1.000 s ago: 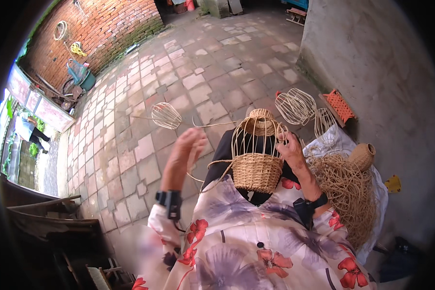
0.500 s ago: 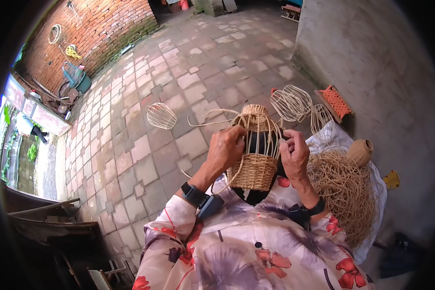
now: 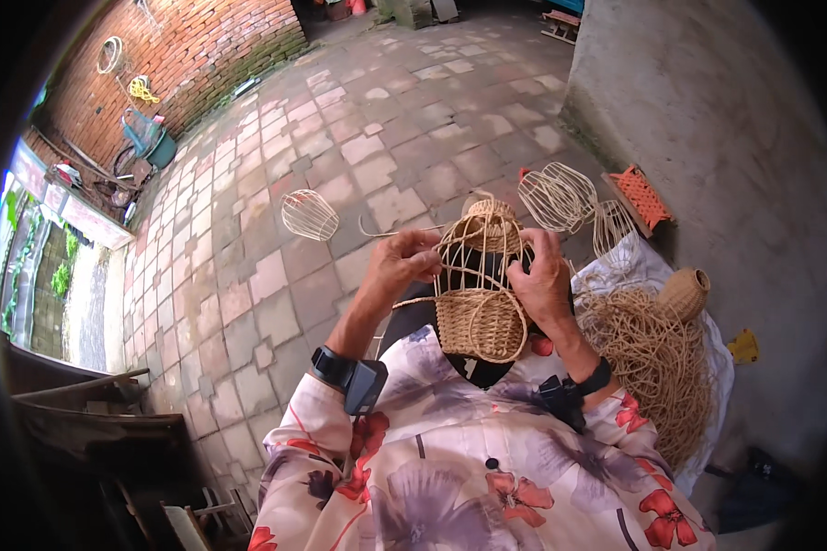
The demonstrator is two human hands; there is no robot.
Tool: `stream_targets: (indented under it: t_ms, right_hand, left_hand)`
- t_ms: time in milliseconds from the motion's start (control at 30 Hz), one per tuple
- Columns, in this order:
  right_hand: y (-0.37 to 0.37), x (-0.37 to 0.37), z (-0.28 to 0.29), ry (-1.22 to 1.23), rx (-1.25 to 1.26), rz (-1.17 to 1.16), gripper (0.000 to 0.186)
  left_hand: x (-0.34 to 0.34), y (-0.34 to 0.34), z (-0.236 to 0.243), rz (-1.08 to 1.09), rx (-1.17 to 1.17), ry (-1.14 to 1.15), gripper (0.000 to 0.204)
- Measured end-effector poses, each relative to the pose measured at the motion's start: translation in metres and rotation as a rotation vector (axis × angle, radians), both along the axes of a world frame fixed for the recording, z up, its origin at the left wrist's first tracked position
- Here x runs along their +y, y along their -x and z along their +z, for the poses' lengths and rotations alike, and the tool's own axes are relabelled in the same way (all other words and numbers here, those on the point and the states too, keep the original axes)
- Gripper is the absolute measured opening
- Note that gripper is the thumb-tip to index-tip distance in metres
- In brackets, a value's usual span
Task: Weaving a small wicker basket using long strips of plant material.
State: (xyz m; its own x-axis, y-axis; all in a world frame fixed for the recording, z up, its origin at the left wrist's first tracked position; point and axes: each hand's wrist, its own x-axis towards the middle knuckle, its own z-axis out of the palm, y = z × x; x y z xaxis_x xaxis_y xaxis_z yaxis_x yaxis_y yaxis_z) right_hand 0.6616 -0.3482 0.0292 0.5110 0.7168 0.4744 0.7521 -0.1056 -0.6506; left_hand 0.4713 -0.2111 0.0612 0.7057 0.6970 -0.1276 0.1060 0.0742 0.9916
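Observation:
A partly woven straw-coloured basket [image 3: 482,321] rests in my lap, its lower part closely woven and its upper part bare ribs, with a woven piece [image 3: 492,226] at the far end. At its left side my left hand [image 3: 408,257] pinches a strand of cord beside the ribs. My right hand [image 3: 540,283] grips the ribs on the right side, fingertips partly hidden. A loose cord loops over the woven front, and another tail sticks out to the left beyond my left hand.
A tangled heap of cord [image 3: 648,367] lies on a white sack [image 3: 715,386] to my right, with a small woven vessel [image 3: 684,294] on it. Wire-like frames [image 3: 558,196] sit ahead right, another frame [image 3: 310,215] ahead left. An orange perforated block [image 3: 641,197] stands by the wall.
My left hand has moved left, off the ribs' near edge, and the cord now loops across the basket's front. My right hand has shifted slightly up and left. The basket has turned a little.

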Motion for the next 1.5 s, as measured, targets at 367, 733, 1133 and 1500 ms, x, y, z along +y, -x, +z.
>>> stream_targets:
  t_ms: [367, 733, 1133, 1500]
  right_hand:
    - [0.0, -0.003, -0.001, 0.023, 0.133, 0.067, 0.038]
    - [-0.001, 0.0, -0.006, -0.031, 0.113, 0.119, 0.033]
    - [-0.017, -0.006, -0.017, -0.041, 0.255, 0.172, 0.033]
    - [-0.016, -0.01, -0.016, 0.036, 0.285, 0.161, 0.035]
  left_hand:
    - [-0.01, -0.022, -0.036, -0.006, 0.133, -0.307, 0.006]
    - [-0.005, -0.039, -0.045, 0.034, 0.257, -0.65, 0.014]
    - [0.05, 0.102, -0.112, 0.576, 0.003, -0.048, 0.019]
    - [0.054, 0.18, -0.153, 0.617, 0.49, -0.163, 0.022]
